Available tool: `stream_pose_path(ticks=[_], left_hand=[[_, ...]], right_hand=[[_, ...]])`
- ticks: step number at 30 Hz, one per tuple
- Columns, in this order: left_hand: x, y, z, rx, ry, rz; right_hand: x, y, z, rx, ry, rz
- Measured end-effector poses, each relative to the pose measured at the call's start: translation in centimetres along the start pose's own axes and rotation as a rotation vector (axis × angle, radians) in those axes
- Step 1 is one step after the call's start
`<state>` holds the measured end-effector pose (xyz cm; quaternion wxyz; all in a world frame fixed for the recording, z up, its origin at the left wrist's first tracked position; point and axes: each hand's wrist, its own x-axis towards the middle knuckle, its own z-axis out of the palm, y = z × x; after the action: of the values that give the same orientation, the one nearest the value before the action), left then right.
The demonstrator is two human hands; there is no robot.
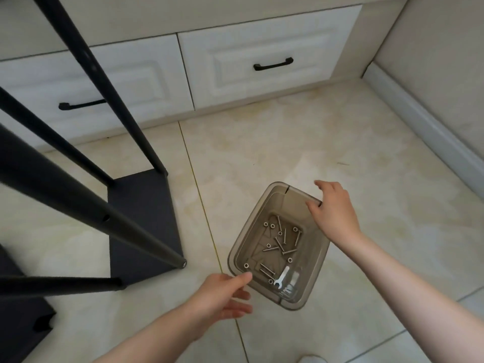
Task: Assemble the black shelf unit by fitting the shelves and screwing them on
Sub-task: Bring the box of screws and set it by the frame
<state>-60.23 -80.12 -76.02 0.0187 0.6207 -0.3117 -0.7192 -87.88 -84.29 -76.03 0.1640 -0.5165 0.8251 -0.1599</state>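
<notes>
One smoky translucent tub (pixel 242 241), steel screws (pixel 281 242) inside, right hand (pixel 335 210) gripping rim.

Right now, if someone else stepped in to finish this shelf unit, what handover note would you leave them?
Left hand: open, thumb touching the tub at its near-left corner.
Right hand: at the tub's far rim, thumb on it; grip unclear.
The tub sits on the floor holding loose screws and a small wrench.
Done: four black poles meet the base shelf at its corners.
Left: no upper shelf shows as fitted; a black panel lies lower left. Likely next: take screws and wrench.
</notes>
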Motion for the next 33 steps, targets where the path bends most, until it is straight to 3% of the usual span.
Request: stream_pose_path(ticks=[4,11,17,25,33], left_hand=[[0.5,0.9,-1.7,0.392,0.216,0.281],[1.6,2.6,-1.0,0.572,0.24,0.408],[2.0,2.3,-0.5,0.583,0.235,0.431],[2.8,5.5,-1.8,0.443,0.173,0.379],[3.7,8.1,-0.3,0.273,0.23,0.401]], right_hand=[[-3.7,0.7,0.0,0.301,0.005,0.261],[-12.0,-0.5,2.1,0.546,-0.114,0.423],[-14.0,-1.5,4.1,0.569,-0.162,0.348],[-9.1,-2.1,4.5,0.537,-0.164,0.349],[-3.3,-2.7,3.8,0.552,-0.163,0.379]])
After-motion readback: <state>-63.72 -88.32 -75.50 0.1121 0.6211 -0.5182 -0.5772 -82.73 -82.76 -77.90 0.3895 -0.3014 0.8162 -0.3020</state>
